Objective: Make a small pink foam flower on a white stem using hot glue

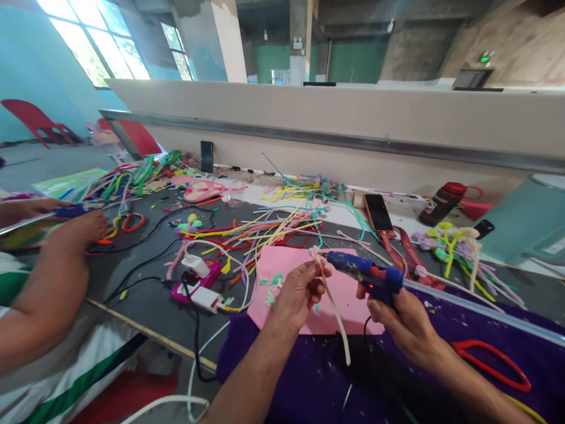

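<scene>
My left hand [302, 291] pinches a cream pipe cleaner [336, 312] near its upper end, and the long stem hangs down to the right. A small pale tuft shows at the top of it, above my fingertips. In my right hand [399, 315] is a blue hot glue gun [364, 270] with a small red light on. Its nozzle points left, close to the top of the pipe cleaner; whether they touch I cannot tell. Under both hands lies a pink sheet [278, 268] with bits of teal fluff on it.
A magenta power strip [179, 292] with plugs and cables sits left of the sheet. Many coloured pipe cleaners [265, 227] spread behind. A phone [378, 213], a dark bottle [445, 203] and red-handled scissors [494, 359] are on the right. At left, a co-worker's arm [57, 265] reaches over the table.
</scene>
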